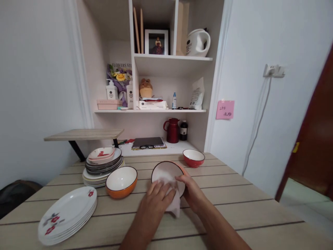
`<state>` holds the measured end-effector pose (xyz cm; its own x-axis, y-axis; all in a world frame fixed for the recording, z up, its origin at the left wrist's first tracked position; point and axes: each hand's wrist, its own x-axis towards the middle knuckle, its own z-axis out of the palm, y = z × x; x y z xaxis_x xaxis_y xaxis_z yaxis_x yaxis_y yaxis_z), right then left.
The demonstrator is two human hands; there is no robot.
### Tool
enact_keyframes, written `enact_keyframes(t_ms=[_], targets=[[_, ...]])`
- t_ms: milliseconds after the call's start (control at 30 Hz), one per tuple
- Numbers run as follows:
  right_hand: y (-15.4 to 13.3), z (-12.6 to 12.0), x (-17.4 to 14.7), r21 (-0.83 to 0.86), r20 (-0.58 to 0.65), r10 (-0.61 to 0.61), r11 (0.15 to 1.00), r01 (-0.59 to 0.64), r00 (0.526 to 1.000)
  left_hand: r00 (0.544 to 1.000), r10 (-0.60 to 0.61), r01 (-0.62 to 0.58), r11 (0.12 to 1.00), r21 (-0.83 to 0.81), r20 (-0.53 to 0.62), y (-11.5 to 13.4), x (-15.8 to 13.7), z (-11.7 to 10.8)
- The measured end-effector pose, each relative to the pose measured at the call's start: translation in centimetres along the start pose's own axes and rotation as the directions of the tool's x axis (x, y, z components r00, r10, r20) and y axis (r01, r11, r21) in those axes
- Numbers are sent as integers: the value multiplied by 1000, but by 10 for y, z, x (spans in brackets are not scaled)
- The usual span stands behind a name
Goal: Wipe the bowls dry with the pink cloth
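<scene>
A bowl with a white inside and a dark rim (165, 169) is tilted toward me above the middle of the table. My right hand (191, 189) grips its right side, the thumb over the rim. My left hand (159, 198) presses a white cloth (174, 207) against the inside, its fingers together on the fabric. One end of the cloth hangs over the near rim. The bowl's outside is mostly hidden. To the left stands an orange bowl (121, 192), and a red bowl (194, 161) sits farther back on the right.
Oval flowered plates (67, 211) lie stacked at the front left. Behind them rises a pile of round plates (104, 170) topped by small pink-white dishes (101, 154), near a raised wooden stand (83, 134). A red jug (172, 130) and a dark laptop (148, 141) are at the back.
</scene>
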<state>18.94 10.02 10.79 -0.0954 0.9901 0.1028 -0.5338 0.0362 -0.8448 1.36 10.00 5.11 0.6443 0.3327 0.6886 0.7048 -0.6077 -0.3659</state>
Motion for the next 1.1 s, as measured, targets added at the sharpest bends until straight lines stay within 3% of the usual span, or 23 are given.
enact_keyframes(t_ms=[200, 300, 367, 567, 733, 1100], targets=[[-3, 5, -3, -38, -3, -33, 999, 32, 999, 969, -54, 110, 968, -225, 239, 5, 1, -20], [-2, 12, -6, -21, -36, -40, 999, 39, 999, 961, -24, 113, 942, -314, 274, 5, 2, -31], [0, 14, -6, 1, -55, -46, 999, 46, 997, 968, -21, 107, 935, -338, 249, 5, 4, -34], [15, 15, -4, 113, -65, 44, 993, -37, 997, 965, -208, 246, 929, -276, 162, 11, 7, -26], [24, 17, -1, 110, -130, 138, 986, -124, 982, 970, -166, 192, 971, -142, 176, 14, 0, -4], [2, 5, -2, -5, -107, 85, 996, -86, 991, 990, -111, 118, 990, 80, -87, 6, 3, -1]])
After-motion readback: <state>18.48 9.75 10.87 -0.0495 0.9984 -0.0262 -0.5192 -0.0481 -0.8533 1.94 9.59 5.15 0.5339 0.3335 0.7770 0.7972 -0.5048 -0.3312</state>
